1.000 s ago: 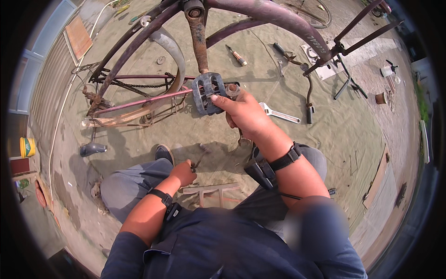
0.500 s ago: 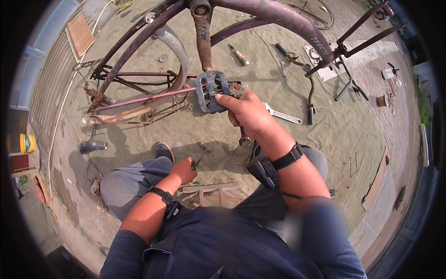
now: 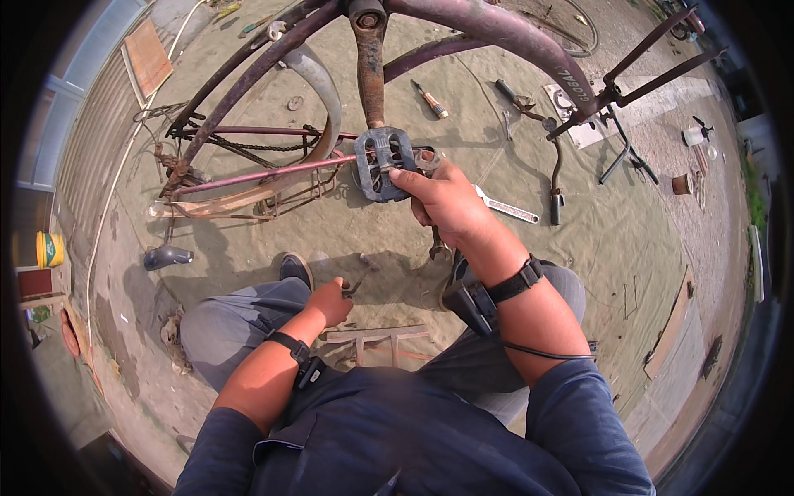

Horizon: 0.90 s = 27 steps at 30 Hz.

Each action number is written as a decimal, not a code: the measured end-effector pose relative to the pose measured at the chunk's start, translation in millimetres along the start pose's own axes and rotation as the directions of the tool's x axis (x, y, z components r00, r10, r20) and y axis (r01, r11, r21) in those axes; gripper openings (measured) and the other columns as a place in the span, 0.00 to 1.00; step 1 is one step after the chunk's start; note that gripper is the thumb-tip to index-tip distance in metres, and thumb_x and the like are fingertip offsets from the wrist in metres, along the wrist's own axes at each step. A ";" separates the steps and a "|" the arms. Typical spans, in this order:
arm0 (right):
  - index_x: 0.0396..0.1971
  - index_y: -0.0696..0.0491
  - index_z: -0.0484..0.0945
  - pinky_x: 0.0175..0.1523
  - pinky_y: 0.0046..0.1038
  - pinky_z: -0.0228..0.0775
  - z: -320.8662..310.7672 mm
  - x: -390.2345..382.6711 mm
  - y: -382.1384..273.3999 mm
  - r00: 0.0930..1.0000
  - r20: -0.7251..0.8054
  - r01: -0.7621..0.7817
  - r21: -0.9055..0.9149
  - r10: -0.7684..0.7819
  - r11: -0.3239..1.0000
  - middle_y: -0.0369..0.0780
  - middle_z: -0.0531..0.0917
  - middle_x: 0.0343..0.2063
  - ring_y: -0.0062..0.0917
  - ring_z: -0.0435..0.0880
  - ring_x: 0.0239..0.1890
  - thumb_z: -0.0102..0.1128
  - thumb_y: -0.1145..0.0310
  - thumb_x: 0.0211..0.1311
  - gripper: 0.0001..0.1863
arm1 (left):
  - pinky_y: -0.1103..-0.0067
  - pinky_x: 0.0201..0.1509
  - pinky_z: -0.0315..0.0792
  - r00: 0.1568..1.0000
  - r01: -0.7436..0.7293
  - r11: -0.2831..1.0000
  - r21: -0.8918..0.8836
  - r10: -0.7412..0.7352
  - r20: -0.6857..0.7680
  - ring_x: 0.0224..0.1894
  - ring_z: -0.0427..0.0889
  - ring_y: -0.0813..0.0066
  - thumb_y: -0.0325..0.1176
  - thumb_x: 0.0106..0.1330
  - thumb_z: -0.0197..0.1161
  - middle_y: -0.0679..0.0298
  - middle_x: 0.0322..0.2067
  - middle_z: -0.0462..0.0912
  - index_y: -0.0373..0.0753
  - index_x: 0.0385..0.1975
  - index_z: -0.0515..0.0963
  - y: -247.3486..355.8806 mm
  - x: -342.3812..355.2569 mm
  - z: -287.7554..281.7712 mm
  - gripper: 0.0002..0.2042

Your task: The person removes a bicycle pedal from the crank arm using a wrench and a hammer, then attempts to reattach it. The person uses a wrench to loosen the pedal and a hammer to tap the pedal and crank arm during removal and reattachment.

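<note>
A black bicycle pedal (image 3: 399, 189) sits at the lower end of a rusty crank arm (image 3: 371, 91) on a worn purple bicycle frame (image 3: 529, 40). My right hand (image 3: 451, 202) is closed on the pedal's right side, thumb across its face. Beneath that hand a dark open-ended spanner (image 3: 438, 248) points toward me; whether the hand touches it I cannot tell. To the right lies a silver adjustable wrench (image 3: 513, 210), its near end hidden by my hand. My left hand (image 3: 331, 304), low between my knees, is closed round a small dark metal tool (image 3: 353, 289), mostly hidden in the fist.
On the green ground sheet (image 3: 604, 256) lie a screwdriver (image 3: 430, 101), a handlebar (image 3: 555, 165) and a black saddle-like part (image 3: 168, 257). A chain (image 3: 240, 149) and mudguard (image 3: 248, 198) hang at the left of the frame. A small wooden stool (image 3: 376, 335) is under me.
The pedal has turned slightly, showing its face more squarely, with my right hand still on it. My left hand stays put with its tool. The whole view has shifted a little.
</note>
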State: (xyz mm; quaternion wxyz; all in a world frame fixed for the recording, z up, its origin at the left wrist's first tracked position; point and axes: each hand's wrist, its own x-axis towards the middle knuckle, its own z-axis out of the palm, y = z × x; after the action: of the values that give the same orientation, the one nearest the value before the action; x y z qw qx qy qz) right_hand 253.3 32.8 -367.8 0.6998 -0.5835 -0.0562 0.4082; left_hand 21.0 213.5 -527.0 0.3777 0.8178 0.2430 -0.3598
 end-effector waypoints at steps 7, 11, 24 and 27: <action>0.49 0.55 0.76 0.19 0.19 0.56 1.7 -0.5 0.4 1.000 -0.024 0.004 0.003 -0.004 1.000 0.31 0.76 0.23 0.12 0.65 0.16 0.64 0.66 0.66 0.15 | 0.69 0.38 0.78 0.999 0.036 0.994 -0.104 -0.034 0.022 0.28 0.89 0.63 0.30 0.62 0.60 0.47 0.35 0.87 0.28 0.57 0.71 2.0 -2.1 -0.8 0.23; 0.44 0.57 0.76 0.18 0.19 0.55 3.5 -0.3 0.7 0.999 -0.024 0.041 -0.005 -0.042 0.999 0.30 0.75 0.21 0.11 0.64 0.14 0.63 0.65 0.68 0.12 | 0.70 0.37 0.78 0.999 0.041 0.993 -0.114 -0.039 0.020 0.28 0.88 0.64 0.30 0.63 0.60 0.47 0.34 0.87 0.28 0.57 0.71 5.0 -4.1 -1.6 0.23; 0.34 0.58 0.77 0.18 0.22 0.54 6.5 -4.9 -4.4 0.999 -0.047 0.015 -0.046 -0.017 0.999 0.32 0.70 0.12 0.15 0.64 0.11 0.64 0.63 0.68 0.12 | 0.67 0.48 0.77 0.999 0.033 0.999 0.017 -0.033 0.002 0.38 0.88 0.60 0.36 0.61 0.62 0.51 0.36 0.88 0.33 0.57 0.74 0.0 -1.7 1.5 0.24; 0.34 0.57 0.77 0.18 0.21 0.55 6.8 -4.5 -3.9 0.998 -0.048 0.033 -0.027 -0.034 0.999 0.31 0.72 0.13 0.14 0.65 0.12 0.64 0.63 0.68 0.12 | 0.67 0.50 0.77 1.000 0.015 0.998 0.057 -0.016 0.010 0.42 0.87 0.57 0.36 0.60 0.63 0.50 0.39 0.87 0.33 0.56 0.74 -3.8 1.6 3.3 0.24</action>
State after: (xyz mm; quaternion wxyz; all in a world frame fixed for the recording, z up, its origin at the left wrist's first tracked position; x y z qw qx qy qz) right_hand 248.6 35.3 -360.5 0.7000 -0.6013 -0.0544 0.3813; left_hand 18.2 213.3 -531.5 0.3528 0.8245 0.2372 -0.3736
